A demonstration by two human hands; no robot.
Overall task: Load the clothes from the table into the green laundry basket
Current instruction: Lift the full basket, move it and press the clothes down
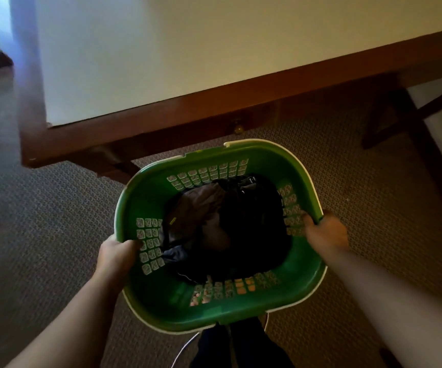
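A person holds the green laundry basket (267,151) by its two long sides, one bare hand on each. The left grip (117,254) is curled round the rim on the basket's left side, with a finger or thumb (134,244) hooked over the edge against the perforated wall. The right grip (326,235) is closed round the rim on the opposite side, its fingertips (307,219) likewise bent over into the basket. The basket lies between the two grips, directly in front of the person and above the patterned carpet (55,221); whether its base touches the floor cannot be told. Inside it, well below both grips and roughly midway between them, lies a heap of clothes (254,229): mostly dark fabric, with a crumpled grey garment (201,205) on the left part of the pile. The basket's far rim sits near the front edge of the surface (161,62), a cream top framed in reddish wood, with a small round drawer knob (238,128) just beyond the rim. Below the basket's near rim the person's dark trousers (241,349) show, and a thin white cable (185,346) curves beside them.
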